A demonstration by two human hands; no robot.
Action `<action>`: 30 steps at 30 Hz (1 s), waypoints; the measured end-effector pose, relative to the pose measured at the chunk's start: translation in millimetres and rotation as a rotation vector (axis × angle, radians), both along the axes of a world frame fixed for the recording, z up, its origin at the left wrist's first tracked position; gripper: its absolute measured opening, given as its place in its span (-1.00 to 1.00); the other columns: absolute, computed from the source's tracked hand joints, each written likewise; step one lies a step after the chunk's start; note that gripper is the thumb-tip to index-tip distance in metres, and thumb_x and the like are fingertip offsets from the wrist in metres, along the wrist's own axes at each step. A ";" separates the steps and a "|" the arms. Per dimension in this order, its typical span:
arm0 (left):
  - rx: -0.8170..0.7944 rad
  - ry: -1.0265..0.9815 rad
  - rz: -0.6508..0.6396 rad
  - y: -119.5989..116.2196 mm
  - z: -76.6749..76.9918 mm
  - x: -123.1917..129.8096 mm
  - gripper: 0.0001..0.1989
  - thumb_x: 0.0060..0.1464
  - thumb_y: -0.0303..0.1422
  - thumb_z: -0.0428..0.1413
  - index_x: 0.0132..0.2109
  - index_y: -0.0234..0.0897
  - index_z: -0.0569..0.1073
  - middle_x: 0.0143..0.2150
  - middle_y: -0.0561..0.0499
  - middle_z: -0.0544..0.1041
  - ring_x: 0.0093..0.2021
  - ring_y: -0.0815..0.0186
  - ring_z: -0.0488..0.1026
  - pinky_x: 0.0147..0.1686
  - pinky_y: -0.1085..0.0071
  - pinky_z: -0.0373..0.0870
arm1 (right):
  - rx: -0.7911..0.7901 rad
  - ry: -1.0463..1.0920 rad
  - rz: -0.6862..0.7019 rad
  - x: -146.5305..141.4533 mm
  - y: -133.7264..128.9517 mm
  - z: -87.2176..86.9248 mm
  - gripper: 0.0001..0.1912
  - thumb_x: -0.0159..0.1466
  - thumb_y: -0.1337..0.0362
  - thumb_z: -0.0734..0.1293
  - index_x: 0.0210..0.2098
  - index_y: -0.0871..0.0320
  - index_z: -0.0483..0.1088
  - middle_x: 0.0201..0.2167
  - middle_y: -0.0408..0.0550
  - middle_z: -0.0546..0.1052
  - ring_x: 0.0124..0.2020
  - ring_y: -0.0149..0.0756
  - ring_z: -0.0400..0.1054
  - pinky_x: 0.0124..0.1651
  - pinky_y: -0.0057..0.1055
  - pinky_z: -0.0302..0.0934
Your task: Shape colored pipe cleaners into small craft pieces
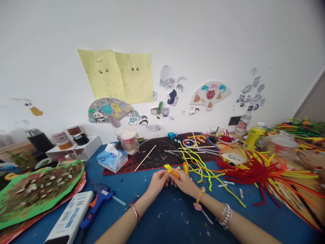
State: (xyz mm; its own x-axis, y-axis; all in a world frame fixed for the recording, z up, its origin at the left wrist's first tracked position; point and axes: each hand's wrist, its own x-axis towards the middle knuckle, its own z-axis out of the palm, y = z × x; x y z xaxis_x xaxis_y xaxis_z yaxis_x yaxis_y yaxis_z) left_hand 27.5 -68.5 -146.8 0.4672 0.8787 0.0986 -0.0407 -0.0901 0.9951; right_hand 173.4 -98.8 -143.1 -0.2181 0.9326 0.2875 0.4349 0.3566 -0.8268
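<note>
Close together over the blue table, my left hand (158,180) and my right hand (185,182) both pinch a twisted yellow and orange pipe cleaner (168,168). Its yellow end sticks up above my left fingertips, and an orange loop (186,168) stands by my right fingers. Part of it is hidden by the fingers. Several loose yellow pipe cleaners (207,170) lie just beyond my right hand. Bracelets circle both wrists.
A blue glue gun (98,208) and a white box (69,217) lie left of my arms. Behind stand a tissue pack (112,158) and a dark mat (152,159) with thin sticks. Red pipe cleaners (259,171) spread at right, near another person's hand (310,158) and a yellow bottle (254,136).
</note>
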 end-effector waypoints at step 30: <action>-0.150 -0.217 0.134 24.3 -3.7 -17.9 -0.67 -0.12 -0.12 0.12 -0.42 -0.32 0.28 -0.63 0.16 0.27 -0.63 0.50 0.18 -0.58 0.53 0.05 | 0.110 -0.371 -0.266 79.1 21.1 12.9 -0.83 0.09 0.21 0.26 -0.42 0.19 0.39 -0.46 -0.08 0.47 -0.38 -0.33 0.33 -0.29 -0.41 0.17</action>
